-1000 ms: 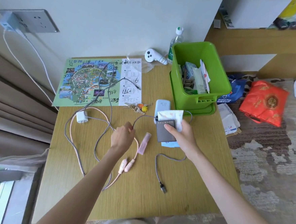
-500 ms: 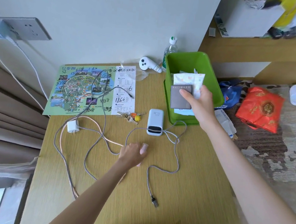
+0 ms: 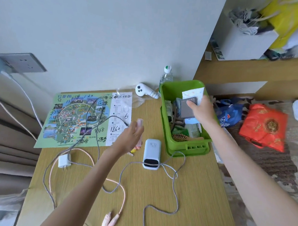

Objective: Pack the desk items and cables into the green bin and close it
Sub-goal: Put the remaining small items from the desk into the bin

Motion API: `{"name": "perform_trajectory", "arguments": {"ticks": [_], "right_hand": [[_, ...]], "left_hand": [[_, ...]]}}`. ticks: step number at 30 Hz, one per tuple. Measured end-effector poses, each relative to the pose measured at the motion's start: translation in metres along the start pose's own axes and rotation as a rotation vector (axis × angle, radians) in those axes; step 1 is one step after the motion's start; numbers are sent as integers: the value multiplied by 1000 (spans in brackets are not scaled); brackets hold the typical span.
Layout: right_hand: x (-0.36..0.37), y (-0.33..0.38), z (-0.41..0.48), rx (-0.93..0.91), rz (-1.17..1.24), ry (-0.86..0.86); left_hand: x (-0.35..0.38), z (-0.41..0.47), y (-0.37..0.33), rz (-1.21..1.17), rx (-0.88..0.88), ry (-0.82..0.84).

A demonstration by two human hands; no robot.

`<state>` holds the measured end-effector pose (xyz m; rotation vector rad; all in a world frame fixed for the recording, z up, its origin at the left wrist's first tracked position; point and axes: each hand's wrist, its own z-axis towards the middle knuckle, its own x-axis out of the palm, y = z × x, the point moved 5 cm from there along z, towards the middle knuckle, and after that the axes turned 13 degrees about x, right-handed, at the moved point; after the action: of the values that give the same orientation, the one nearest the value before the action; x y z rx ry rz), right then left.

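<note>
Grips a light, likely slick pink tube (image 3: 140, 122) by its lower half in the curled left hand (image 3: 129, 138) above the desk (image 3: 200, 196), and pinches a stiff flat grey case (image 3: 187, 109) plus a soft packet (image 3: 193, 94) in the right hand (image 3: 200, 109), over the open green bin (image 3: 188, 147).

bench (image 3: 197, 192): wood-look top, fine straight grain, matt.
green bin (image 3: 186, 148): smooth moulded plastic, slight gloss.
power bank (image 3: 152, 149): smooth pale plastic, dark glossy end.
grey cable (image 3: 176, 192), pink cable (image 3: 124, 197): braided cloth sheath.
map (image 3: 77, 118): printed paper, matt.
red bag (image 3: 263, 128), floor: crinkled glossy plastic.
</note>
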<state>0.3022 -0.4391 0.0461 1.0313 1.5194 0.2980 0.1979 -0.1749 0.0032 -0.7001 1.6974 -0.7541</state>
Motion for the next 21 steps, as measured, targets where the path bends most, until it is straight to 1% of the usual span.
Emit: {"name": "perform_trajectory", "arguments": {"ticks": [2,4,6,8,9,13,16,21], "right_hand": [[10,3,14,11,-31,5],[22,4,27,55,-9,42],[36,1,40,113,28,97],[48,-4,52,161,51,128],[53,-5,57,175,69,135],[62,-5,68,135,98,120],[63,0,69,52,-57,84],[67,6,59,-87,-608,-70]], "left_hand": [[-5,17,-5,-19,-3,-47],[-9,31,-13,-47,8,-66],[-8,42,-24,-70,73,-18],[-5,52,-33,-19,159,25],[-5,57,-36,-3,175,21],[0,72,-42,47,204,-35],[3,79,-44,2,204,-67],[3,84,-51,62,252,-90]]}}
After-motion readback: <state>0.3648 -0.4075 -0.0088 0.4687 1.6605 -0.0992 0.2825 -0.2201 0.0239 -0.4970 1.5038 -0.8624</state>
